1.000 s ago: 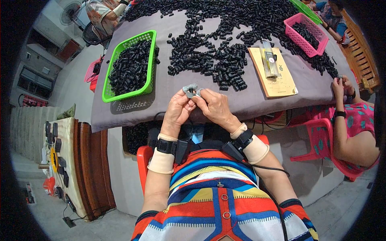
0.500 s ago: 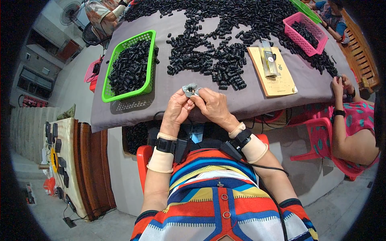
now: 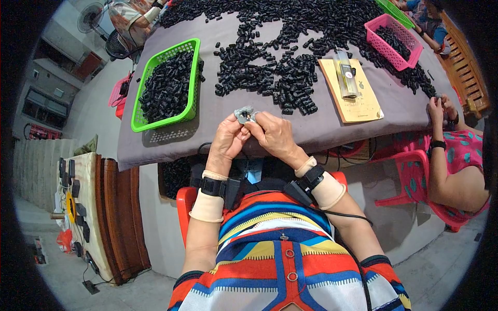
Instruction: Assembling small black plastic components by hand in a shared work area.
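Note:
Just over the table's near edge, my left hand is closed, its fingertips pinching a small grey piece. My right hand meets it from the right, thumb and forefinger pressed together at the same spot. A dark and pale bit shows between the fingertips, too small to name. Beyond my hands lie heaps of small black ribbed cylindrical parts on the grey tablecloth. To the left, a green plastic basket holds many more of these black parts.
Right of the heap, a yellow-covered notebook lies under a clear plastic case. A pink basket stands farther right. At the right edge, a co-worker's hands hold something small. A wooden bench stands behind.
My hands hold nearly the same pose, with only a slight shift of the fingers. The view has moved very little.

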`<move>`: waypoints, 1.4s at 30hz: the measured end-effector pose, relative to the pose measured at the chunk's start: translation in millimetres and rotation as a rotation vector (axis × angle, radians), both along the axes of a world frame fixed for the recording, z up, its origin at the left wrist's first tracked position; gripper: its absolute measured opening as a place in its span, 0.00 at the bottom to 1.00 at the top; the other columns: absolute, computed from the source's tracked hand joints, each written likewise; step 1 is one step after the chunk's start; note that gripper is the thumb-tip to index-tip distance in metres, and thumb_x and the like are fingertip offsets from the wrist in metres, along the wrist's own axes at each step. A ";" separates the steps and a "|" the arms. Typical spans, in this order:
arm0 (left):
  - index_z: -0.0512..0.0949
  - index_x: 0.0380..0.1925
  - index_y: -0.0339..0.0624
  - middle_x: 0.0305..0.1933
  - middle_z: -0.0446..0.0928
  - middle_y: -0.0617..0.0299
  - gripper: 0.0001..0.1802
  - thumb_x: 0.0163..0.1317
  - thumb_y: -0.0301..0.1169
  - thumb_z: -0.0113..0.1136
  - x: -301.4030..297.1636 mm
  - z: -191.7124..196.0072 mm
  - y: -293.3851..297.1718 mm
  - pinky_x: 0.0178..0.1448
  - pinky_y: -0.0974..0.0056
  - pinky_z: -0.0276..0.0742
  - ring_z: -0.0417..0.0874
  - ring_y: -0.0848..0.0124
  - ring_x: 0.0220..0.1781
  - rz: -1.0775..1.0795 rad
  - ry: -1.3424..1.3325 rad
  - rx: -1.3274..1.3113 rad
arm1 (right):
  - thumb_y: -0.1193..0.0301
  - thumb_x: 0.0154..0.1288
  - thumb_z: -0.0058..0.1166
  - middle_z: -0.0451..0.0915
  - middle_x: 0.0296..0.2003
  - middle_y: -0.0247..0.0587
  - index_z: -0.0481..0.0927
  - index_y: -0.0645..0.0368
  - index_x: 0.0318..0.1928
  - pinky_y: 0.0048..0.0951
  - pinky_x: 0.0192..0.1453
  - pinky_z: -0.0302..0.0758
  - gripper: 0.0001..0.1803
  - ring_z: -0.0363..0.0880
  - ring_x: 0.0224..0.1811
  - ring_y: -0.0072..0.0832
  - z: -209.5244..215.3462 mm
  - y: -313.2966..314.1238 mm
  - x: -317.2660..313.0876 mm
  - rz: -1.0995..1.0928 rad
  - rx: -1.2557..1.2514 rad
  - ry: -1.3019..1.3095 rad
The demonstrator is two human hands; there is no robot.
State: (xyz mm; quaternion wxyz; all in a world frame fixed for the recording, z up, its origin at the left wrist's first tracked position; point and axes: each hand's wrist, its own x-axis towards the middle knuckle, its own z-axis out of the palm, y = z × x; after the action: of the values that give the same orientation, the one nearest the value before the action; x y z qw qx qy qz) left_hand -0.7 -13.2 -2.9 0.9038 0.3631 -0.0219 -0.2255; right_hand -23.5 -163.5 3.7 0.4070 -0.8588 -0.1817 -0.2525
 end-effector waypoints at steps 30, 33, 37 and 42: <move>0.72 0.44 0.35 0.35 0.76 0.62 0.11 0.61 0.23 0.50 1.0 -2.0 0.5 0.27 0.75 0.70 0.72 0.79 0.25 0.001 -0.001 -0.014 | 0.61 0.59 0.53 0.74 0.22 0.41 0.72 0.57 0.25 0.38 0.22 0.69 0.13 0.75 0.22 0.41 0.3 0.3 0.4 -0.003 0.054 0.016; 0.72 0.44 0.35 0.34 0.76 0.62 0.11 0.61 0.23 0.49 2.3 -4.3 1.1 0.27 0.75 0.69 0.72 0.79 0.25 0.002 -0.010 -0.011 | 0.61 0.59 0.53 0.74 0.22 0.41 0.73 0.57 0.25 0.38 0.22 0.69 0.13 0.75 0.22 0.42 0.9 0.9 -0.1 -0.008 0.054 0.023; 0.73 0.43 0.35 0.33 0.76 0.63 0.10 0.62 0.22 0.48 1.3 -3.2 0.1 0.26 0.75 0.69 0.71 0.80 0.25 0.009 -0.017 -0.002 | 0.61 0.59 0.53 0.74 0.22 0.41 0.72 0.57 0.25 0.39 0.22 0.68 0.13 0.75 0.22 0.42 1.0 1.6 -0.4 -0.013 0.055 0.032; 0.73 0.43 0.36 0.33 0.75 0.64 0.10 0.61 0.22 0.48 2.0 -4.5 0.3 0.26 0.75 0.69 0.71 0.80 0.24 0.009 -0.028 -0.005 | 0.61 0.59 0.53 0.74 0.21 0.42 0.72 0.57 0.25 0.39 0.22 0.68 0.13 0.75 0.22 0.42 1.3 3.3 0.1 -0.029 0.048 0.037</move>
State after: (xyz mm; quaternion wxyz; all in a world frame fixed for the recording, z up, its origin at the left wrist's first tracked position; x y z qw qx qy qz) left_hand 1.3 -12.8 -7.4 0.9054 0.3639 -0.0334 -0.2161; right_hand -23.4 -160.2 5.0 0.4272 -0.8558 -0.1557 -0.2467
